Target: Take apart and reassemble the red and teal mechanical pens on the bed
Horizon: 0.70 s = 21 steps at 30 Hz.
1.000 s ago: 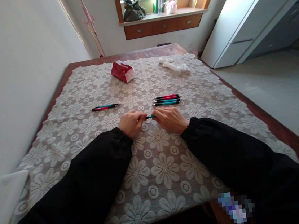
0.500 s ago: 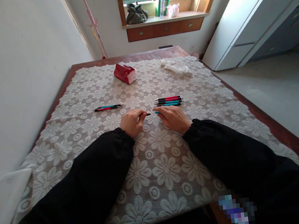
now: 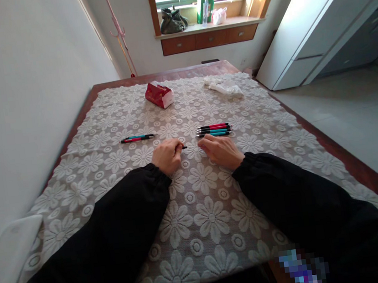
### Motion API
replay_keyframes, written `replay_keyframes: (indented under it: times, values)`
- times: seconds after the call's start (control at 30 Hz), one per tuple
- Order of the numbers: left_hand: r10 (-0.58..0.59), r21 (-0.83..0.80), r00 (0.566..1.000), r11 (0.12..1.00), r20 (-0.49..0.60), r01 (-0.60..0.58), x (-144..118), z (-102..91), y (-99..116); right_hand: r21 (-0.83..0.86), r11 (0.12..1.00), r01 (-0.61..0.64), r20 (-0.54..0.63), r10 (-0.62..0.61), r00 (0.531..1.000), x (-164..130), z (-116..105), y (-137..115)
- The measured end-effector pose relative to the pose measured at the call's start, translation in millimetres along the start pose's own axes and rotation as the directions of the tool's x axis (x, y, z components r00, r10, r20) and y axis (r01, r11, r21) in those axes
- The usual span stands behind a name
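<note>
My left hand (image 3: 168, 156) is closed, thumb and fingers pinching the black front part of a pen (image 3: 184, 147) whose tip points right. A thin pale rod (image 3: 192, 146), perhaps the pen's inner tube, spans the gap between my hands. Its right end runs into the closed fingers of my right hand (image 3: 221, 150), which mostly cover the pen's teal barrel. Just beyond my right hand, several red-and-black and teal-and-black pens (image 3: 213, 129) lie side by side. Left of my left hand, one teal and one red pen (image 3: 137, 138) lie together.
A red tissue pack (image 3: 159, 94) and a crumpled white plastic bag (image 3: 225, 87) lie toward the far side. A lace cloth (image 3: 207, 217) covers the wooden table (image 3: 116, 84). At the near left corner sits a white flat object (image 3: 13, 255).
The gap between my hands shows more of the thin rod now. The teal piece at my right fingertips has gone out of sight. The view has tilted slightly.
</note>
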<state>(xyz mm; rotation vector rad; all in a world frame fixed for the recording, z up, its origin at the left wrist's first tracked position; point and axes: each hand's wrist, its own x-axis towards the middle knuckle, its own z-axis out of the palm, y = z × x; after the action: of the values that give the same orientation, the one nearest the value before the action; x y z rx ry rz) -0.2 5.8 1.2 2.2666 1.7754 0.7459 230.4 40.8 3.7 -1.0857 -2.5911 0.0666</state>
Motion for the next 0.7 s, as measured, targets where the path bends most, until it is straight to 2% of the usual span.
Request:
replay_keyframes:
  times: [0.33, 0.47, 0.7]
  values:
    - [-0.145, 0.004, 0.989, 0.989, -0.025, 0.145, 1.2, -5.0, 2.7, -0.067, 0.978, -0.2, -0.044, 0.197, 0.979, 0.6, -4.7, 0.2]
    - [-0.188, -0.015, 0.982, 0.982, -0.031, 0.187, 2.1, -4.9, -2.0, -0.006, 0.975, -0.223, -0.069, 0.222, 0.973, 1.6, -3.1, 3.5]
    - [-0.199, -0.102, 0.972, 0.977, -0.123, 0.187, 4.7, -4.4, -5.6, 0.077, 0.967, -0.244, -0.104, 0.252, 0.962, 1.6, 0.8, 8.2]
